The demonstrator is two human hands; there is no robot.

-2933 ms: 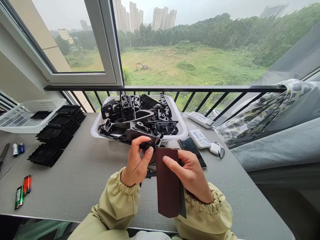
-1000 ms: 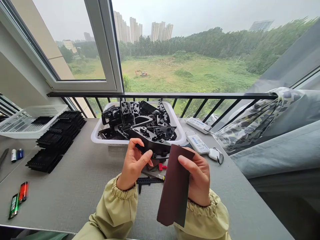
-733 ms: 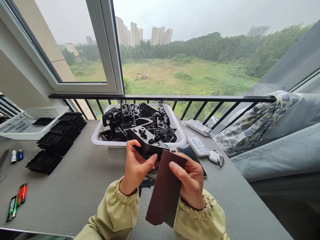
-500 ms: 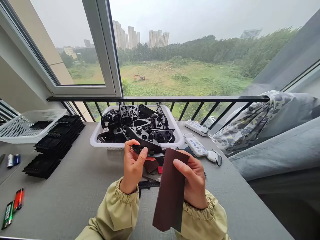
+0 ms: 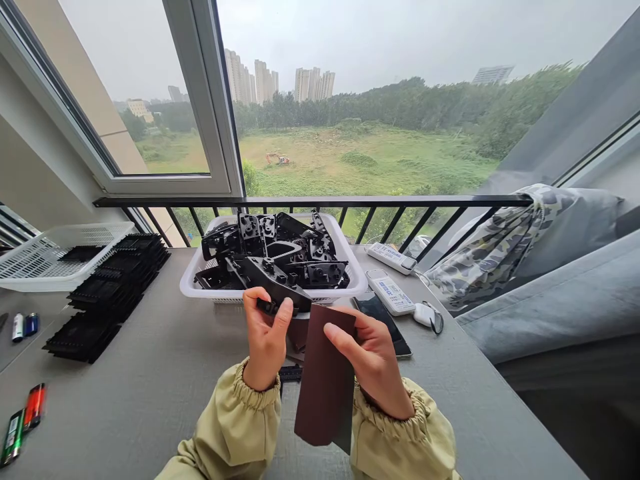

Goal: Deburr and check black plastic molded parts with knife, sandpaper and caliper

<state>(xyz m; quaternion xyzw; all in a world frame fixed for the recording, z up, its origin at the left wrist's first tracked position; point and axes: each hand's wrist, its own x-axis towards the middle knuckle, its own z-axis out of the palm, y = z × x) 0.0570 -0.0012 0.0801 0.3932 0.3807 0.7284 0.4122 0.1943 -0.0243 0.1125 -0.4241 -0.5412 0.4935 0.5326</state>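
Observation:
My left hand (image 5: 267, 337) is closed on a black moulded plastic part (image 5: 273, 283), thumb on its near side. The part is tilted, its right end dipping toward my right hand. My right hand (image 5: 373, 357) pinches a folded dark brown sheet (image 5: 325, 373), which looks like sandpaper, thumb in front and fingers behind. The sheet hangs down, its top edge close to the part's right end; whether they touch I cannot tell. Behind both hands stands a white plastic basket (image 5: 189, 285) heaped with similar black parts (image 5: 320, 247).
Stacked black trays (image 5: 107, 287) and another white basket (image 5: 30, 257) stand at the left. Lighters (image 5: 35, 405) and batteries (image 5: 31, 325) lie at the left edge. On the right are a phone (image 5: 387, 323), white power strips (image 5: 390, 292) and a small white case (image 5: 425, 313). A railing (image 5: 320, 201) runs behind.
My right hand and the brown sheet have shifted left, uncovering more of the phone. The black part in my left hand has moved slightly left and its right end sits a little lower.

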